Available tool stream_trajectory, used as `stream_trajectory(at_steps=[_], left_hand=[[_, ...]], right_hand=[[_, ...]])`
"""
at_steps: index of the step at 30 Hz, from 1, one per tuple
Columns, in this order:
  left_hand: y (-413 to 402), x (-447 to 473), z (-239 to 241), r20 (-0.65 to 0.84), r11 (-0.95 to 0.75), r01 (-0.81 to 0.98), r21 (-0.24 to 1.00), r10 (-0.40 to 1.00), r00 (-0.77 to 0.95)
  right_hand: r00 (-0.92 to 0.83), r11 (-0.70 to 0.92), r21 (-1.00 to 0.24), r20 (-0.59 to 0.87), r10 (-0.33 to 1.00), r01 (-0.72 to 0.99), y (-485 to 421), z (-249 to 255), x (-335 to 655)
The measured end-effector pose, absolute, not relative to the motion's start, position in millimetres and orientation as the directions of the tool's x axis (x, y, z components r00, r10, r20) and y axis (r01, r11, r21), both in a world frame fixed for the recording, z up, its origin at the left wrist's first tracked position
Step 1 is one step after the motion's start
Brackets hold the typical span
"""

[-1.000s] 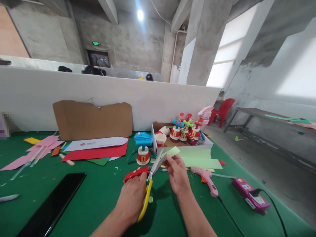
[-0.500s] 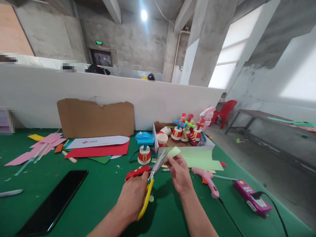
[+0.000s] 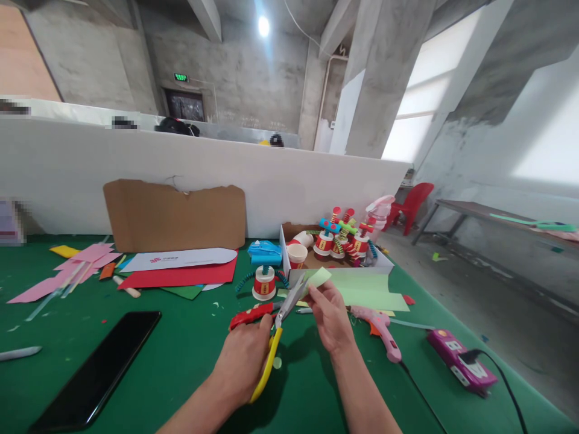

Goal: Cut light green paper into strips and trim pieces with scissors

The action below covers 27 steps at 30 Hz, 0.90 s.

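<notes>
My left hand (image 3: 246,355) is closed round the yellow handle of a pair of scissors (image 3: 291,298), whose blades point up and to the right. Between thumb and fingers, my right hand (image 3: 331,316) pinches a small piece of light green paper (image 3: 320,277). The blade tips meet the paper's left edge; whether they cut into it I cannot make out. Just left of the blades stands a red and white paper cup (image 3: 264,284), upside down, with dark green folded-paper arms. Red-handled pliers or scissors (image 3: 253,315) lie behind my left hand.
A box (image 3: 335,272) of decorated cups stands behind my hands, with green paper sheets (image 3: 368,289) before it. A pink glue gun (image 3: 382,334) and purple power strip (image 3: 464,361) lie right, their cords trailing. A black phone (image 3: 102,367) and coloured paper (image 3: 181,278) are left.
Almost nothing has moved. Both hands keep their hold, and the scissor blades stay at the edge of the green paper.
</notes>
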<state>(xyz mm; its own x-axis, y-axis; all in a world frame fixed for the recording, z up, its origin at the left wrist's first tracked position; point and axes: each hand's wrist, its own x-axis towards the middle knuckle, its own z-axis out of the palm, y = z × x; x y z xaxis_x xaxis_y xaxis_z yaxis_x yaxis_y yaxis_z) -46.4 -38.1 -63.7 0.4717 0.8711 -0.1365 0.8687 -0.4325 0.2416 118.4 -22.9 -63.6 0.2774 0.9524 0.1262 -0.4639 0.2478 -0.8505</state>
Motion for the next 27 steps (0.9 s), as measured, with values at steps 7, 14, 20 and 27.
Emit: stream_trajectory(at_steps=[7,14,20,27], left_hand=[[-37.6,-47.0,-60.3,-0.155,-0.436,0.866,0.244,0.864,0.479],[-39.7,-46.7,-54.5,-0.186,-0.446,0.866,0.226,0.853,0.487],[-39.7,-46.6,-56.5,-0.172,-0.459,0.861,0.219,0.851,0.497],[-39.9,-46.5,-57.3,-0.167,-0.457,0.862,0.221,0.853,0.495]], right_hand=[[0.280,0.240,-0.856,0.117,0.953,-0.458,-22.2,-65.2,120.3],[0.257,0.232,-0.866,0.125,0.958,-0.443,-22.4,-65.5,124.4],[0.239,0.240,-0.875,0.148,0.960,-0.420,-22.0,-66.2,126.5],[0.227,0.236,-0.874,0.149,0.962,-0.425,-21.2,-66.9,126.7]])
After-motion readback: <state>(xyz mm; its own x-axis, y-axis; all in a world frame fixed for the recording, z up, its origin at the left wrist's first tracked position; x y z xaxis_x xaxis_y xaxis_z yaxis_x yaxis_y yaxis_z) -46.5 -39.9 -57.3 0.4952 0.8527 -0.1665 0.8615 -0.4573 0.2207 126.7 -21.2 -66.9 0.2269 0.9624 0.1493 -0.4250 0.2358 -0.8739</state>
